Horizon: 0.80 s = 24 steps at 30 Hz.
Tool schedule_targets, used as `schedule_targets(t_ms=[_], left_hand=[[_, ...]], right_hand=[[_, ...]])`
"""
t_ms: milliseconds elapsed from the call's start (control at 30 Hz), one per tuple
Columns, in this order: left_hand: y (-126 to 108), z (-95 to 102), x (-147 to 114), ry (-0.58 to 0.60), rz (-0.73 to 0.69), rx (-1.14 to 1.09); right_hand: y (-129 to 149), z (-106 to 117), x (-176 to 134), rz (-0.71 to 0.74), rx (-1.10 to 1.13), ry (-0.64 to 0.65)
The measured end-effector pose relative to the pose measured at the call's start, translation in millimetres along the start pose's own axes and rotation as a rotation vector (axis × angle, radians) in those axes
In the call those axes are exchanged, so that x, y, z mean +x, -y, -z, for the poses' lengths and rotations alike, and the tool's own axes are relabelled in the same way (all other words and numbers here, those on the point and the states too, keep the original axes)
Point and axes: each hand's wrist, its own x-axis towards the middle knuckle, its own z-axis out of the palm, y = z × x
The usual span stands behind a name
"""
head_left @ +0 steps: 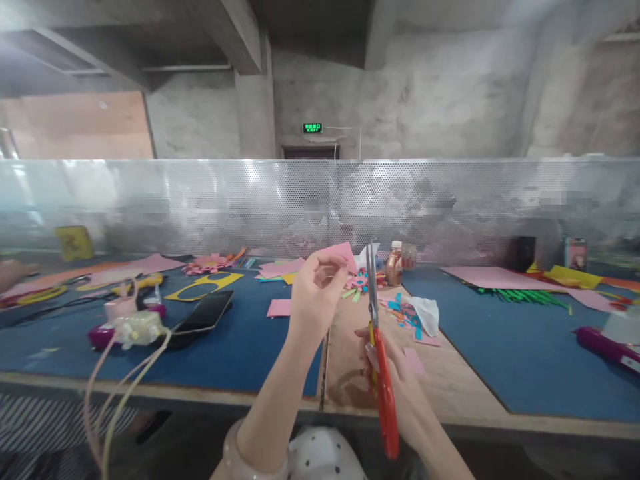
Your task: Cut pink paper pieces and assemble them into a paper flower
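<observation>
One long table point(440, 373) spans the scene before us, and along its far side we see a perforated metal partition point(200, 213). Two blue mats point(520, 360) cover it left and right, the wood showing bare between them. Toward the far side of the right mat lies a broad pink sheet point(500, 277); on the left mat we find a yellow sheet point(206, 285) with round cut-outs.

Over the bare wood, our right hand point(400, 377) is closed round the orange-red handle of the scissors point(386, 407) — blades pointing up, only a narrow gap between them. Our left hand point(315, 293) is raised just to the left, its fingers bent and drawn together at the tips.

At the right edge a purple tool point(607, 348) lies on the mat. Left of us, near a pale power strip point(135, 328), a flat black device point(205, 310) rests tilted. Beyond our hands stands a small bottle point(394, 267), with a crumpled white tissue point(426, 315) nearer and to the right.

The pink paper point(344, 255) is pinched in our left hand — held above the table, left of the blades. Behind the blades sits a paper flower point(356, 283), and right of them lie small blue and pink scraps point(407, 321).
</observation>
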Motion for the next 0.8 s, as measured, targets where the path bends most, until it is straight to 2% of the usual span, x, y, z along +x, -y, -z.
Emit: schedule_targets(t_ms=[133, 300, 400, 567, 700, 800], left_hand=[[-2.7, 0.7, 0.6, 0.002, 0.013, -0.019], [1.2, 0.8, 1.4, -0.022, 0.022, -0.020], [3.7, 0.7, 2.1, -0.017, 0.022, -0.023], [5.6, 1.2, 2.9, -0.001, 0.081, -0.020], [8.0, 1.9, 3.3, -0.007, 0.089, -0.026], [8.7, 2.2, 3.7, 0.002, 0.093, -0.020]], right_hand=[[4.9, -4.0, -6.0, -0.012, 0.003, 0.024], [4.7, -8.3, 1.5, -0.040, 0.096, 0.015], [3.4, -8.3, 10.0, -0.005, 0.145, -0.026], [-2.6, -4.0, 21.9, 0.011, 0.069, -0.036], [-9.3, 0.1, 28.3, 0.108, 0.093, 0.041], [-10.7, 1.4, 26.7, 0.138, 0.012, -0.010]])
